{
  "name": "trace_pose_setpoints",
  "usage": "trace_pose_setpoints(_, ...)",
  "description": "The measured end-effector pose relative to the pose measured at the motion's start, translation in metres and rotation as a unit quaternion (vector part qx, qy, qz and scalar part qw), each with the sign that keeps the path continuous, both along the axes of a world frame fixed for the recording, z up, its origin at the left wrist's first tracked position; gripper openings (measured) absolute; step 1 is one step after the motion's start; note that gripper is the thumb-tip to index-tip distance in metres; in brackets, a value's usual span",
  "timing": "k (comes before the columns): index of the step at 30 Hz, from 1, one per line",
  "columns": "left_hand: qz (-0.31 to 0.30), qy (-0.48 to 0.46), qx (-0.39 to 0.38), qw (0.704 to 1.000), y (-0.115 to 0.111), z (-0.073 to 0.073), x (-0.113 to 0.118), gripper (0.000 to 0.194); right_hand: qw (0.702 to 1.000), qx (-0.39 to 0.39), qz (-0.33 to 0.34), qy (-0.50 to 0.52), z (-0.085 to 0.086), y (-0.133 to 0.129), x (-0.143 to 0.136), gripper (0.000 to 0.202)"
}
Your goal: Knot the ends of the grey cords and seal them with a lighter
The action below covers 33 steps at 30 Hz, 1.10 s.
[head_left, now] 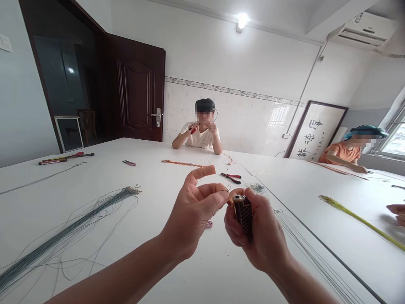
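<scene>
My left hand [198, 204] is closed in a pinch, thumb against index finger, on a thin cord [229, 186]. A short curled end of it sticks up past the fingertips; the rest is mostly hidden. Close beside it, my right hand [262, 228] is wrapped around a dark patterned lighter [244, 217] with a metal top, held upright. The thumb lies near the top, and no flame shows. The fingertips of both hands nearly meet. Beneath the left hand, a small pink object [209, 224] lies partly hidden on the white table [152, 270].
A bundle of grey-green cords [95, 215] lies to the left, loose grey strands [303, 240] to the right. Red-handled pliers [232, 177], small snips [129, 163] and a yellow-green bundle [354, 217] rest farther off. One person [202, 135] sits opposite, another [341, 152] at right.
</scene>
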<state>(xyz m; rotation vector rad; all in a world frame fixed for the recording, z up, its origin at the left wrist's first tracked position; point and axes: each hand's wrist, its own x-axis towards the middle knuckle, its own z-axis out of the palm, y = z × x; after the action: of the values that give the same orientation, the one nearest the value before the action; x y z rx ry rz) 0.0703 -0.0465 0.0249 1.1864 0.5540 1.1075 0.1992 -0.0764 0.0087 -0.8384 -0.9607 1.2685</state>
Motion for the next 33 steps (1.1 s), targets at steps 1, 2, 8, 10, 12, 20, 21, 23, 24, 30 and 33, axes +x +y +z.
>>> trace_pose_setpoints(1, -0.002, -0.002, 0.002, 1.0, -0.0003, 0.0, 0.0003, 0.04, 1.0, 0.001, 0.003, 0.006, -0.0001, 0.0005, -0.0002, 0.032)
trace_pose_setpoints(2, -0.006, -0.006, 0.006, 1.0, -0.0005, 0.0, 0.0009, 0.04, 1.0, 0.0, 0.005, 0.012, -0.0002, 0.0009, -0.0003, 0.03)
trace_pose_setpoints(8, -0.03, -0.043, 0.021, 0.998, -0.002, 0.0002, 0.0045, 0.04, 0.999, 0.009, 0.025, 0.017, -0.0004, 0.0008, -0.0008, 0.026)
trace_pose_setpoints(10, -0.025, -0.04, 0.022, 0.999, -0.0022, 0.0003, 0.0047, 0.041, 0.999, 0.013, 0.027, 0.012, -0.0005, 0.0002, -0.0016, 0.027)
trace_pose_setpoints(12, -0.023, -0.035, 0.023, 0.999, -0.0022, 0.0004, 0.0046, 0.04, 1.0, 0.014, 0.024, 0.01, -0.0008, -0.0002, -0.0023, 0.027)
trace_pose_setpoints(20, -0.023, -0.029, 0.022, 0.999, -0.0027, 0.0, 0.0048, 0.037, 1.0, 0.019, 0.023, 0.009, -0.0012, 0.0004, -0.0038, 0.026)
trace_pose_setpoints(21, -0.024, -0.027, 0.021, 0.999, -0.0028, -0.0001, 0.0048, 0.037, 1.0, 0.019, 0.023, 0.007, -0.0011, 0.0002, -0.004, 0.026)
trace_pose_setpoints(23, -0.025, -0.026, 0.021, 0.999, -0.0027, -0.0002, 0.005, 0.037, 1.0, 0.016, 0.023, 0.003, -0.0008, -0.0004, -0.0044, 0.026)
trace_pose_setpoints(24, -0.024, -0.026, 0.021, 0.999, -0.0025, -0.0002, 0.0051, 0.036, 1.0, 0.015, 0.022, 0.002, -0.0007, -0.0007, -0.0044, 0.026)
trace_pose_setpoints(30, -0.021, -0.017, 0.031, 0.999, -0.0005, -0.0004, 0.0054, 0.037, 1.0, 0.012, 0.016, -0.001, -0.0007, -0.0014, -0.0037, 0.024)
trace_pose_setpoints(33, -0.021, -0.015, 0.032, 0.999, -0.0004, -0.0011, 0.0048, 0.038, 1.0, 0.012, 0.014, -0.004, -0.0018, -0.0018, -0.0044, 0.025)
